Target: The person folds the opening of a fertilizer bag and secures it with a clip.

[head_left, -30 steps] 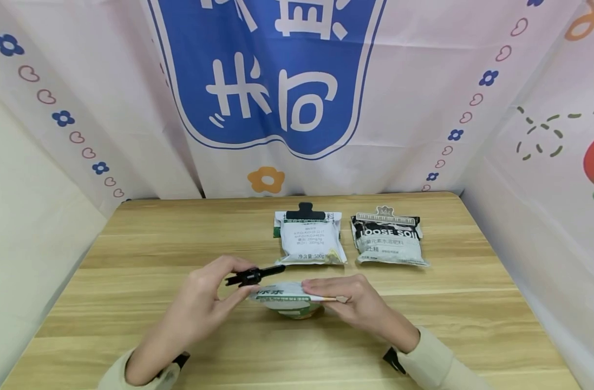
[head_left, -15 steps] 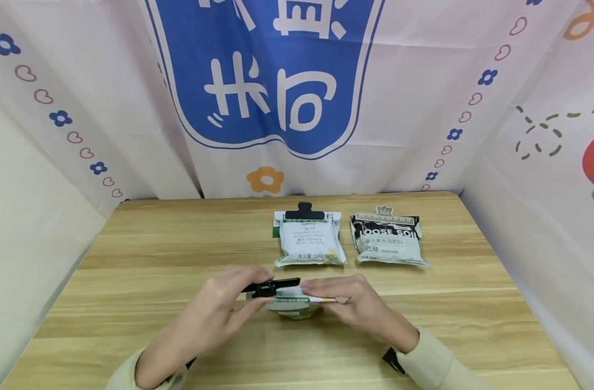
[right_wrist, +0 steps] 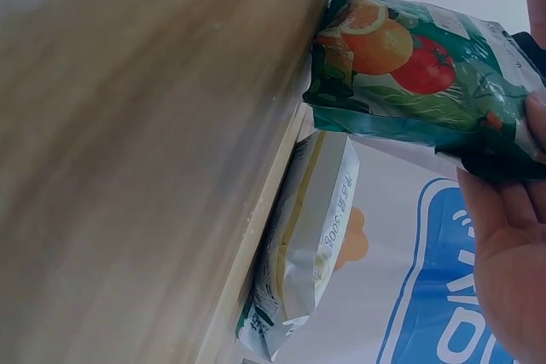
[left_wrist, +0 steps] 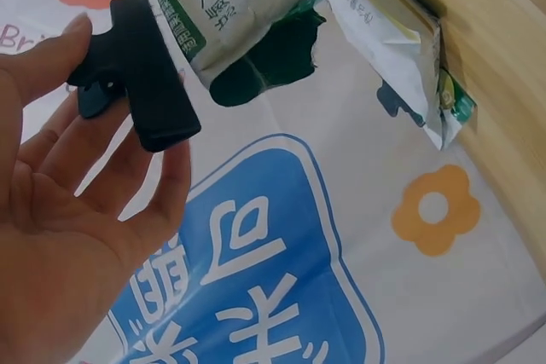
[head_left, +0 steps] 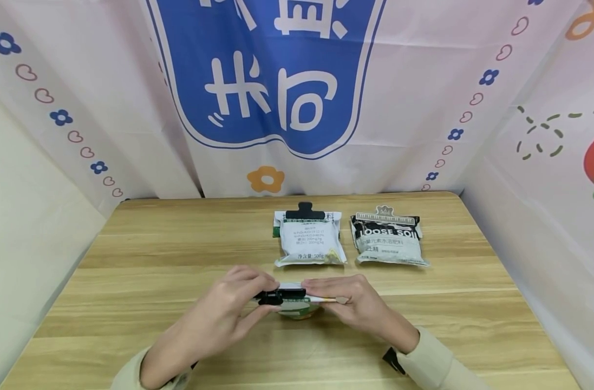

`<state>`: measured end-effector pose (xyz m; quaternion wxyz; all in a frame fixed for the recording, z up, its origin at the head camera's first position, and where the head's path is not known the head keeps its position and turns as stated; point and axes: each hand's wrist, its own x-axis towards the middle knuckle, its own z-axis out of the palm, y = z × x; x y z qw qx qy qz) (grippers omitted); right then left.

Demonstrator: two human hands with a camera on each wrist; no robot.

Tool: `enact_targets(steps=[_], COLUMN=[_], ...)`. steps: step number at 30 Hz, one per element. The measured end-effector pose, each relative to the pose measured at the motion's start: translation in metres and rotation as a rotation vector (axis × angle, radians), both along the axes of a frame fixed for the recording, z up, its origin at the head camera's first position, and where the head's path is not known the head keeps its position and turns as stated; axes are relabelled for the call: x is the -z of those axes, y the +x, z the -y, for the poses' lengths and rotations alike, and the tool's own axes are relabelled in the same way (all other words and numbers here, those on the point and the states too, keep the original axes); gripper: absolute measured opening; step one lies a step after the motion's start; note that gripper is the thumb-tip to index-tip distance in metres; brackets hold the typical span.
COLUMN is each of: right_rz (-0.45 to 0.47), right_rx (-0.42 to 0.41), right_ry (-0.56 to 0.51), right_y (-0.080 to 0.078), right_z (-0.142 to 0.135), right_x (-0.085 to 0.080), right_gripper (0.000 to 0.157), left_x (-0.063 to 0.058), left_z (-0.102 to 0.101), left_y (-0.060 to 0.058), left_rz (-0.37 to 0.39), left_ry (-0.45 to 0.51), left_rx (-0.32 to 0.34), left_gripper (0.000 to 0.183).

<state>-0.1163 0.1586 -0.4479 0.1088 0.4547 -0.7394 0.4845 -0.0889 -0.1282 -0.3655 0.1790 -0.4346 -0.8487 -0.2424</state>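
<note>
Between finger and thumb, my left hand (head_left: 223,303) pinches a black clip (head_left: 279,296) by its handles. The clip's long bar lies along the folded top of a green and white packet (head_left: 298,310), overlapping it in the head view. Seen from the left wrist, the bar of the clip (left_wrist: 145,74) is right by the packet's white edge (left_wrist: 230,19). My right hand (head_left: 347,295) grips the other end of the fold, fingers on the far side and thumb on the near side. Oranges and a tomato are printed on the packet's front (right_wrist: 418,66) in the right wrist view.
Behind the hands, a white packet (head_left: 310,241) with a black clip (head_left: 305,212) lies on the wooden table (head_left: 180,233). To its right is a LOOSE SOIL packet (head_left: 391,246) with a silvery clip (head_left: 386,216). A printed curtain (head_left: 418,97) hangs at the back.
My left hand has moved right with the clip, bringing it from the packet's left end to over its folded top. The right hand and packet have stayed put.
</note>
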Motion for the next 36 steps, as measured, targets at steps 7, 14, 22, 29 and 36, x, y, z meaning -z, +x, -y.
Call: enact_targets(steps=[7,14,22,29,36], right_rz=[0.043,0.05,0.037,0.06,0.069], right_rx=[-0.013,-0.005,0.007,0.019,0.015], right_ry=[-0.011,-0.002,0.015,0.028,0.043], right_y=[0.0,0.0,-0.001,0.0,0.001], right_z=[-0.001,-0.002,-0.002,-0.002,-0.003], right_x=[0.001,0.001,0.002,-0.003,-0.003], right_gripper=[0.027,0.028,0.033,0.034,0.037], left_x=[0.003,0.008,0.013,0.017,0.017], left_z=[-0.006,-0.012,-0.015,-0.015,-0.015], left_y=[0.001,0.002,0.006,0.003,-0.001], left_rz=[-0.083,-0.154,-0.139,-0.126,-0.117], left_ry=[0.084,0.142,0.132,0.101,0.075], left_rx=[0.058,0.101,0.109,0.112,0.135], left_gripper=[0.022,0.033,0.031,0.029,0.023])
